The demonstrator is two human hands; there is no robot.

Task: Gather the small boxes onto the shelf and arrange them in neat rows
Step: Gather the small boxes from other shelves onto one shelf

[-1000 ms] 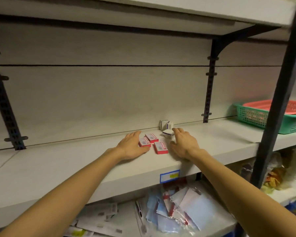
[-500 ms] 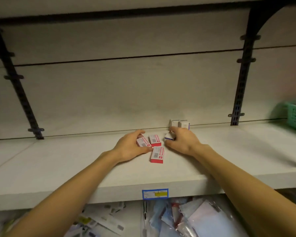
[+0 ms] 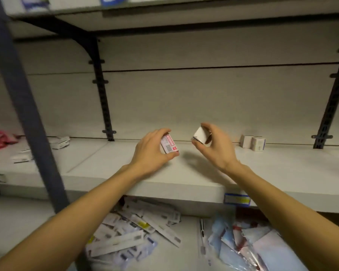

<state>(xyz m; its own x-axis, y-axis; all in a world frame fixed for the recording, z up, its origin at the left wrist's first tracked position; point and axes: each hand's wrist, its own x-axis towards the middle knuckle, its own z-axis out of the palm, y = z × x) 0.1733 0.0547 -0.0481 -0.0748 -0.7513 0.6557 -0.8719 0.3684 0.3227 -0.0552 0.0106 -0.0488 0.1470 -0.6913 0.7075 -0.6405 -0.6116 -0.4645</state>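
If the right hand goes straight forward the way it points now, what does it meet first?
Probably the back wall panel. The right hand, holding a white box, points toward it; nothing appears between, though depth is unclear.

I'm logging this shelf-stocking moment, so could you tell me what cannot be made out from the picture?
All in the head view:
- How many red-and-white boxes the left hand grips: its fingers cover the stack.
- Print on the white box pinched by the right hand: the face shown is blank.
- Labels on the two white boxes at the back wall: too small.
- Packets on the lower shelf: blurred.
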